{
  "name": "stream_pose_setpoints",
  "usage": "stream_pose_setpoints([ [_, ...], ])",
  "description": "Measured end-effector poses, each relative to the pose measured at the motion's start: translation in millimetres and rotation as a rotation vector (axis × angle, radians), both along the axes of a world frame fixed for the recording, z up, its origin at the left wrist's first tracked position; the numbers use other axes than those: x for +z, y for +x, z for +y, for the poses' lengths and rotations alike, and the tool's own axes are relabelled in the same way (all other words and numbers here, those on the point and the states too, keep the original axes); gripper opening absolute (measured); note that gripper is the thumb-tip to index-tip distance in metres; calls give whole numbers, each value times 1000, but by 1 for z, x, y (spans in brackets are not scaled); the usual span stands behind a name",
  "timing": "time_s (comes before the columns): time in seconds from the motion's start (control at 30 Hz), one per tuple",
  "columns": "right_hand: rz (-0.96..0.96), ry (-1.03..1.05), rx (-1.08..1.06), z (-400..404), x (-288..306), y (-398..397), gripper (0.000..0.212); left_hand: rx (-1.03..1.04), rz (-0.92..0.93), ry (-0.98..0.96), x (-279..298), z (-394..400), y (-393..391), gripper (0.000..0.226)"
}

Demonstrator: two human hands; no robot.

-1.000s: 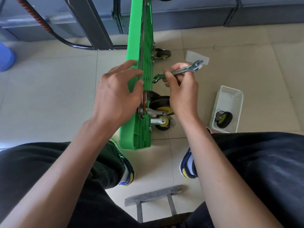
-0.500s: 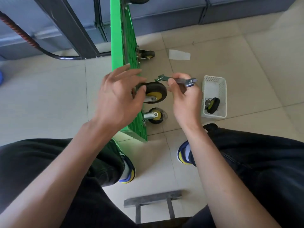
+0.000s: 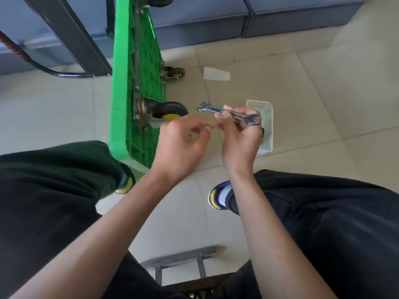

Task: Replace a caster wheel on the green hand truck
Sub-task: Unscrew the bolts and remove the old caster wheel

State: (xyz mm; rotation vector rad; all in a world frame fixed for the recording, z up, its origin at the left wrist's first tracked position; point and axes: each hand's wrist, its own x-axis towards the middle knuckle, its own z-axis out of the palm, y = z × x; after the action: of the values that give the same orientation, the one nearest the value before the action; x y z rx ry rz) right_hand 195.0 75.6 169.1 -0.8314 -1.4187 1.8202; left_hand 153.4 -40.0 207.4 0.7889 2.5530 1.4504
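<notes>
Two knees in dark trousers frame the bottom of the view, with a grey stool edge poking out between them and two shoes planted on the tiled floor. Just past that, both hands sit close together over the floor. The left hand has its fingers curled in with thumb and forefinger pressed together, maybe pinching something tiny, but I can't tell what, if anything, is in there. The right hand pinches one double-ended wrench around the middle of its shaft, wrench lying roughly level with one open end pointing toward the truck.

Behind the right hand there's one white plastic basket, mostly blocked by the hand, so I can't see its contents. The green hand truck stands on its edge to the left, underside facing right. I count three caster wheels on it: one black and yellow wheel right by the left hand's knuckles, a second one farther back, and a third cut off at the top edge. One scrap of white paper lies on the floor beyond the wrench. Blue-grey cabinets run along the back, and a dark metal frame leans at the left.
</notes>
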Motion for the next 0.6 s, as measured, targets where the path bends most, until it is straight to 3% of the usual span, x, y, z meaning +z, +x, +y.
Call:
stream_pose_setpoints([
  [0.07,-59,31,10,10,-7,10,6,52,-207,-6,-25,11,6,18],
  [0.23,-105,-14,-14,33,-28,24,17,203,-896,131,-83,52,5,22],
  [0.5,-243,-25,-47,52,-85,19,25,248,-1142,255,-132,101,-24,28],
  [0.6,-246,-77,-40,55,-106,15,20,285,-1209,271,-156,110,-37,20],
])
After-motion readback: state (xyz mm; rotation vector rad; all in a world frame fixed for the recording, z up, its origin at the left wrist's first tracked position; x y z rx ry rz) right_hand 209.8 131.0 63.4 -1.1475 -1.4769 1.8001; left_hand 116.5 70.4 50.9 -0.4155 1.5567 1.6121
